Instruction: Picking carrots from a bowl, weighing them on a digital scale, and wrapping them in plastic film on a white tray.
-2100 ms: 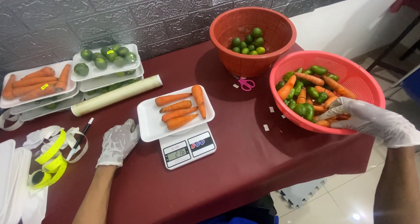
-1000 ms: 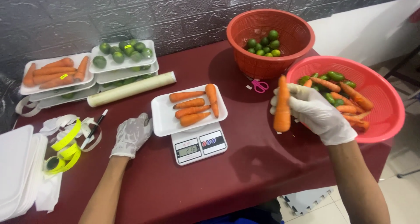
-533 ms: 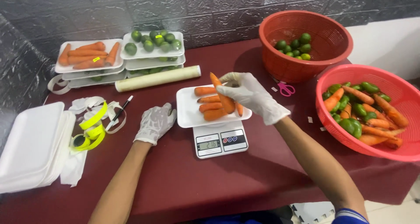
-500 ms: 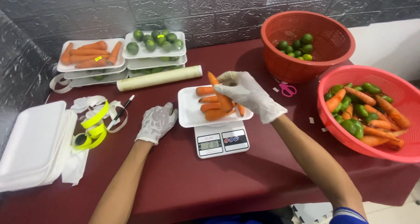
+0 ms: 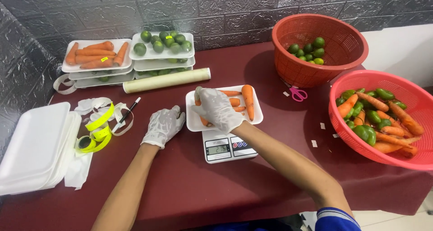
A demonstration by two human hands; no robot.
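A white foam tray (image 5: 257, 113) of carrots (image 5: 247, 100) sits on a small digital scale (image 5: 228, 147) in the middle of the dark red table. My right hand (image 5: 217, 108), in a thin white glove, lies over the left part of the tray with its fingers closed around a carrot there. My left hand (image 5: 163, 126), also gloved, rests flat on the tablecloth just left of the tray and holds nothing.
A red basket of carrots and green peppers (image 5: 383, 118) stands at the right, a deeper basket of limes (image 5: 315, 48) behind it, pink scissors (image 5: 295, 93) between. Packed trays (image 5: 97, 62), a film roll (image 5: 167, 80), empty foam trays (image 5: 36, 145), yellow tape (image 5: 97, 134) and a pen (image 5: 127, 114) lie left.
My right hand took a carrot out of the right basket, carried it left and has set it down on the tray on the scale. The left hand stayed flat on the table.
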